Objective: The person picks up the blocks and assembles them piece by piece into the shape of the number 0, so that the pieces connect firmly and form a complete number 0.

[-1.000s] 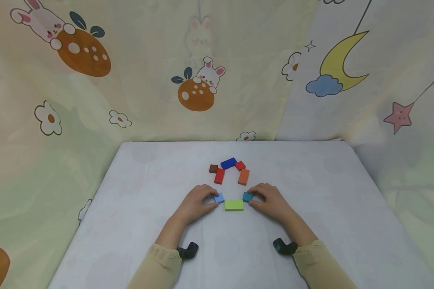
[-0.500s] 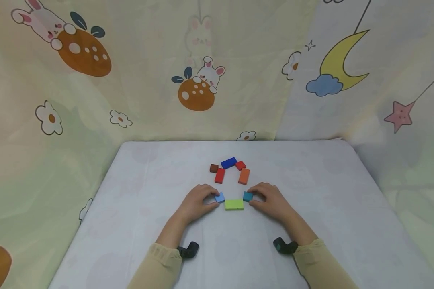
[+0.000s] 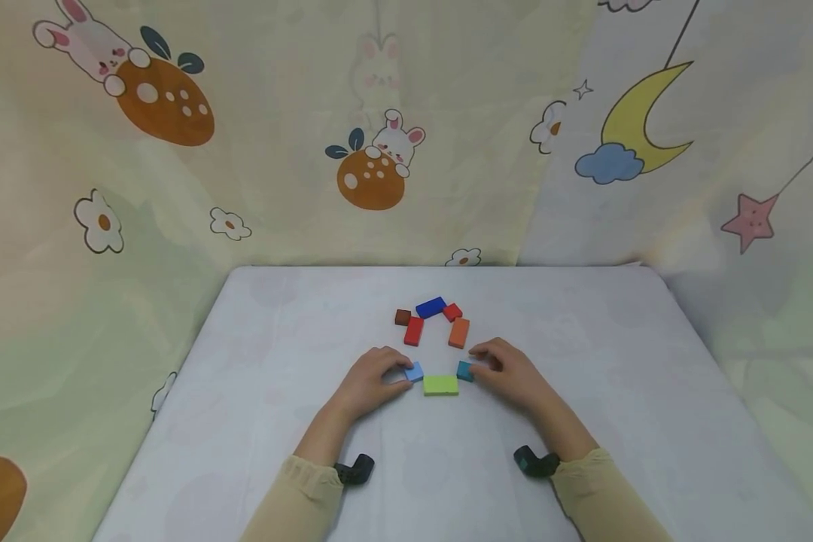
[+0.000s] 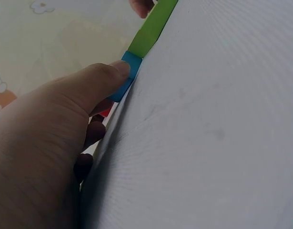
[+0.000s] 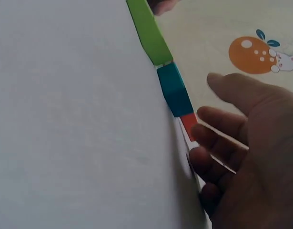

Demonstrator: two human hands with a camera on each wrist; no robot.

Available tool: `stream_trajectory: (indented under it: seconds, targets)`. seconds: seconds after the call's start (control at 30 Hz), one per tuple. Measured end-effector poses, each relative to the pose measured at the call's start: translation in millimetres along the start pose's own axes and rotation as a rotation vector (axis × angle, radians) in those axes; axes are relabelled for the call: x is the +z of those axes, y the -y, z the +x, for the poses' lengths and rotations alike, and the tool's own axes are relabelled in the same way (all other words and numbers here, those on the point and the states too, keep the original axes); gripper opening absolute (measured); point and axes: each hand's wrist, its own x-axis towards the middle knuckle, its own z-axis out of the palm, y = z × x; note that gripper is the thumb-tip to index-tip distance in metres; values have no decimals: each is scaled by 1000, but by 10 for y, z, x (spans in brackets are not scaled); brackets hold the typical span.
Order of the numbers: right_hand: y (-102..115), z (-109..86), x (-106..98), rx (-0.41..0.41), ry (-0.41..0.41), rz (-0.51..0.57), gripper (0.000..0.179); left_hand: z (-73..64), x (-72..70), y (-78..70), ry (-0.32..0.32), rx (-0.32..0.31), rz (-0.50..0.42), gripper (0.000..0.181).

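My left hand (image 3: pixel 369 382) pinches a light blue block (image 3: pixel 415 372) between thumb and fingers at the left end of a lime green block (image 3: pixel 440 385). In the left wrist view the thumb lies on that blue block (image 4: pixel 132 64). At the green block's other end sits a teal block (image 3: pixel 464 370), touching its corner. My right hand (image 3: pixel 511 374) is right beside the teal block, thumb and fingers apart. The right wrist view shows a gap between the right thumb and the teal block (image 5: pixel 175 90), and nothing in that hand.
Beyond the hands, a red block (image 3: pixel 413 331) and an orange block (image 3: pixel 458 333) lie apart from each other. Farther back are a brown block (image 3: pixel 403 317), a dark blue block (image 3: pixel 430 307) and a small red block (image 3: pixel 452 312). All lie on a white-covered table (image 3: pixel 298 316) against a patterned cloth.
My right hand has let go of the teal block, its fingers spreading and drawing slightly away. The left hand still pinches the light blue block. The view has shifted slightly.
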Motion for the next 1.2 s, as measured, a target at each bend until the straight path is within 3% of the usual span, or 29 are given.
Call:
stream_trajectory:
  seconds: [0.17,0.33,0.57,0.73,1.0,1.2]
  targets:
    - [74,118,-142,45,16,-3,39,1,5,-8,3,-3,10,30]
    - [107,384,-276,79,57,-21,51,12,23,5,3,4,6,30]
    - [114,678,-280,41,156,-47,65,18,37,1,3,2,-5,30]
    - [92,743,-232,28,170,-88,73,33,33,-20,14,-1,1,30]
    - [69,773,-186,24,147,-122,68,26,-4,-47,14,-15,-1,30]
    - [108,787,-198,34,177,-92,65,4,-11,-12,10,-17,5,30]
